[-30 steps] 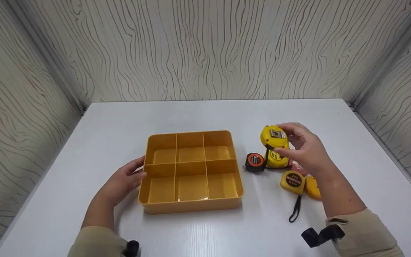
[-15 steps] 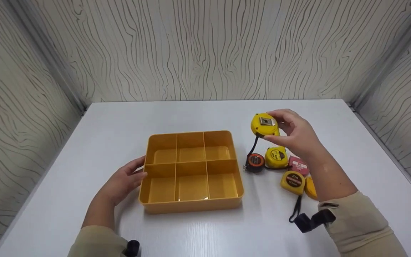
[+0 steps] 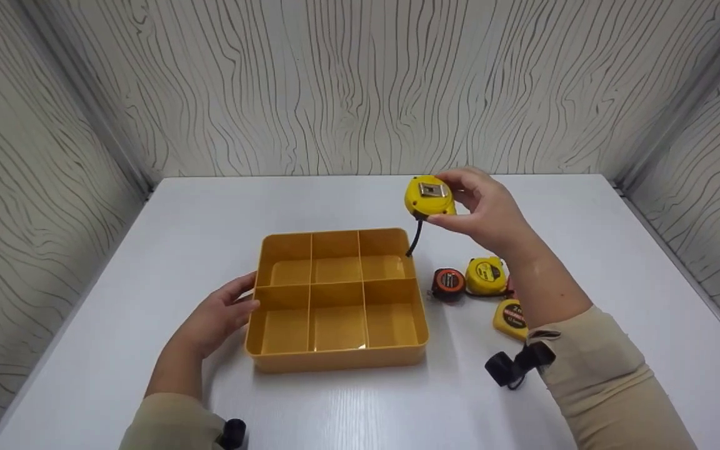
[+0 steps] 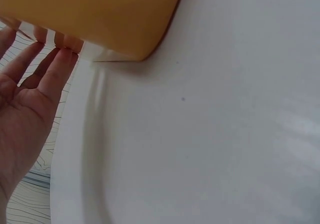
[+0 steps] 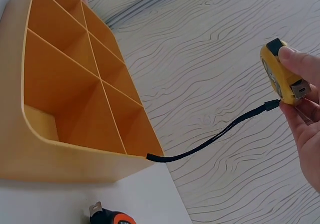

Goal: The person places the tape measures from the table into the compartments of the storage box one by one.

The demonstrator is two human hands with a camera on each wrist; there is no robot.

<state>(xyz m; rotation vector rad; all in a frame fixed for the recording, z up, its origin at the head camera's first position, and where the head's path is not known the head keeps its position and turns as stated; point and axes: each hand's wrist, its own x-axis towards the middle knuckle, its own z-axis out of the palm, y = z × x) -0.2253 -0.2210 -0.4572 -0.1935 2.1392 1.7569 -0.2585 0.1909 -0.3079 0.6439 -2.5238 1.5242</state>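
My right hand [image 3: 488,209] pinches a yellow tape measure [image 3: 429,195] between thumb and fingers, raised over the far right corner of the compartment box. Its metal clip faces up in the head view, and a black wrist strap [image 5: 215,136] trails from it toward the box's rim. The mustard-yellow box [image 3: 338,360] has several compartments, and nothing lies in them. At its left side, my left hand [image 3: 213,319] touches the outer wall; in the left wrist view the fingers [image 4: 57,73] reach out fairly straight against the box wall [image 4: 100,13].
Right of the box lie a black-and-orange tape measure [image 3: 448,284], a yellow one [image 3: 485,275] and another yellow one [image 3: 510,317] partly behind the right forearm. A sliver of a pink one [image 3: 510,287] shows. Wood-grain panels [image 3: 360,87] enclose the white table [image 3: 310,412] at the back and sides.
My right hand has lifted the yellow tape measure off the group and carried it left and away, from beside the other tape measures to over the box's far right corner. The left hand stays put.
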